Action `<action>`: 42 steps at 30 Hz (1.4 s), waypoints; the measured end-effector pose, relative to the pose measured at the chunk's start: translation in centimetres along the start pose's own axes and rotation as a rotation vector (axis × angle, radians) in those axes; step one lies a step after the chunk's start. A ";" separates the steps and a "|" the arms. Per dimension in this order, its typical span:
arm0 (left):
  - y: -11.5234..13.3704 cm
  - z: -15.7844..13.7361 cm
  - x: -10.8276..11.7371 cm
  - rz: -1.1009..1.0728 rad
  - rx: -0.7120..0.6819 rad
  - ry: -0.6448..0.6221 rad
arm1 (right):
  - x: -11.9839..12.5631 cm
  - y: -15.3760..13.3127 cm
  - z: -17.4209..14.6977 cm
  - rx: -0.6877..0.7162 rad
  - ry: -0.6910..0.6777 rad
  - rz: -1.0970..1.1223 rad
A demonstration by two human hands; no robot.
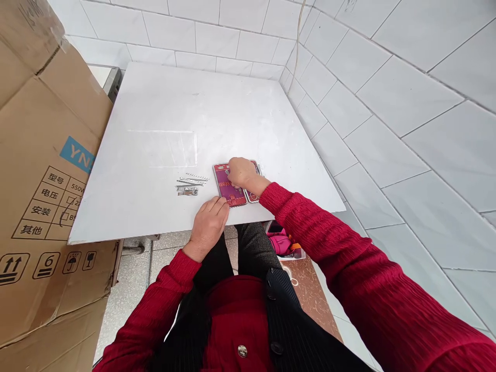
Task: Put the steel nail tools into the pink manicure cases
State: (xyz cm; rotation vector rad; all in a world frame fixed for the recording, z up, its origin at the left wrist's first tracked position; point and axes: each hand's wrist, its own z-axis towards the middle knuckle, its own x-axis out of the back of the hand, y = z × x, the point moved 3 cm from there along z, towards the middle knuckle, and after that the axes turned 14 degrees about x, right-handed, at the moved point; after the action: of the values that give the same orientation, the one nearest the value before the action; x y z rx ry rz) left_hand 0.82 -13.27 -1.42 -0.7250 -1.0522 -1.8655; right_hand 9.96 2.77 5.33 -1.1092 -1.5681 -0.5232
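Note:
A small two-part case [222,183] lies unfolded on the white table, its lining purple and red and its rim pale. My right hand [241,173] is over the case, fingers bent and pressed together at the lining; what they hold is hidden. My left hand [209,219] lies at the table's front edge with fingers stretched out, the tips against the case's lower left corner. Left of the case, several slim metal tools [191,181] are grouped with nail clippers [187,191]. My right hand and wrist cover part of the case's right half [252,197].
The white table [163,113] reaches back to a tiled wall [217,39], with another tiled wall [387,103] on the right. Large cardboard boxes [46,134] stand close at the left. Below the table are a brown bench [310,289] and a pink item [279,242].

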 end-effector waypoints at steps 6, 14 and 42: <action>0.0 0.0 0.0 0.008 -0.006 0.022 | -0.3 0.9 0.5 -0.082 -0.040 0.278; 0.0 -0.1 0.0 -0.025 0.005 -0.012 | 0.3 1.5 0.3 -0.085 0.078 0.439; 0.3 -0.2 0.1 0.055 -0.026 0.037 | 2.8 1.8 -1.2 0.005 0.010 0.078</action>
State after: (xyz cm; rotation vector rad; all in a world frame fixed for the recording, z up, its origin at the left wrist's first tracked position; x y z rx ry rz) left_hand 0.97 -13.55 -1.31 -0.7251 -0.9772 -1.8412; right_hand 12.21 3.75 7.89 -1.1571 -1.5105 -0.4720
